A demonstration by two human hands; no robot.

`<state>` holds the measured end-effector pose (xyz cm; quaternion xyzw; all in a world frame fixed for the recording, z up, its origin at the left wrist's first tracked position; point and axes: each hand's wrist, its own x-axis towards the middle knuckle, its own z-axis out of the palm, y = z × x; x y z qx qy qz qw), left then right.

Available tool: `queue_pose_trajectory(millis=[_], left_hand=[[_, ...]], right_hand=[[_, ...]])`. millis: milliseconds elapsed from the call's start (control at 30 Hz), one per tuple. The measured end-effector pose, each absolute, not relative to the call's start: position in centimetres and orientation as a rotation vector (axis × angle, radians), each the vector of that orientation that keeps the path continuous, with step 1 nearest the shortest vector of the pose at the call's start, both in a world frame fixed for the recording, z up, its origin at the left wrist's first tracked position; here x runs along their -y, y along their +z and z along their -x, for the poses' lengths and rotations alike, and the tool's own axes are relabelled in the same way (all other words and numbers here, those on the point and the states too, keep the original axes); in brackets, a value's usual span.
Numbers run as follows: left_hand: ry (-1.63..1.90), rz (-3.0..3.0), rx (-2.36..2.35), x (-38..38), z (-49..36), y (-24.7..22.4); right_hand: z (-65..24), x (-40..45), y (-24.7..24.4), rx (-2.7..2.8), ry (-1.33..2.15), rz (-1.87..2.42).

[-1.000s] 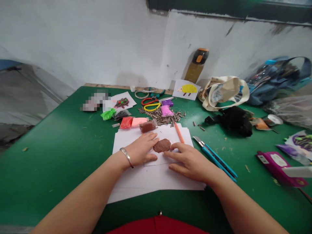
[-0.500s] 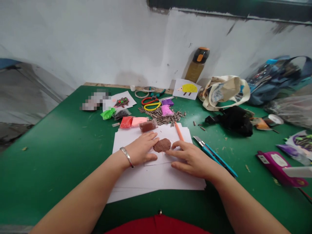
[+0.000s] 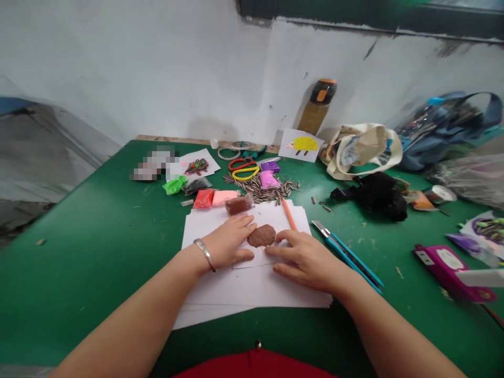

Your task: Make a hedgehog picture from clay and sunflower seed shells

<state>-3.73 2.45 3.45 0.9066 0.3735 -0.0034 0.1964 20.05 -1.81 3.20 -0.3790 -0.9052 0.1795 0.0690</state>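
A flattened brown clay disc point(image 3: 262, 235) lies on a small cut piece of white paper point(image 3: 252, 258), which sits on a stack of white paper sheets point(image 3: 252, 294). My left hand point(image 3: 228, 242) rests flat on the paper just left of the disc, with a metal bangle point(image 3: 205, 254) on its wrist. My right hand point(image 3: 305, 261) lies on the paper to the right, its fingertips close to the disc. Neither hand holds anything. An orange pencil point(image 3: 289, 214) lies beyond the right hand, and a blue utility knife point(image 3: 346, 256) lies to its right.
Red and pink clay packets point(image 3: 214, 198), a bag of brown clay point(image 3: 239, 203), striped sunflower seeds point(image 3: 258, 188) and scissors point(image 3: 244, 169) lie beyond the paper on the green table point(image 3: 79, 283). A hedgehog drawing point(image 3: 301, 145), bottle point(image 3: 318, 100) and bags stand farther back.
My right hand has shifted slightly left, its fingertips closer to the clay disc. The left hand and disc have not visibly moved.
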Motion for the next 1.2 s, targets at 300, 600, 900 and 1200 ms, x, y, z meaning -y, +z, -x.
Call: queue_pose_trajectory(millis=[300,600,900,1200], left_hand=[[-0.079,-2.529,-1.066,-2.4,3.5,3.7],[-0.07,-2.523,-1.076,-2.4,3.7,3.5],[-0.091,-2.507,-1.078,-2.4,3.5,3.8],[-0.052,-2.544,-1.057,-2.5,3.7,3.3]], right_hand=[[-19.8,1.5,2.7,2.719,0.508,1.165],[-19.9,1.6,3.0,2.666,0.567,1.168],[-19.6,1.7,3.0,2.689,0.536,1.181],[-18.4,1.8,2.8,2.703,0.481,1.18]])
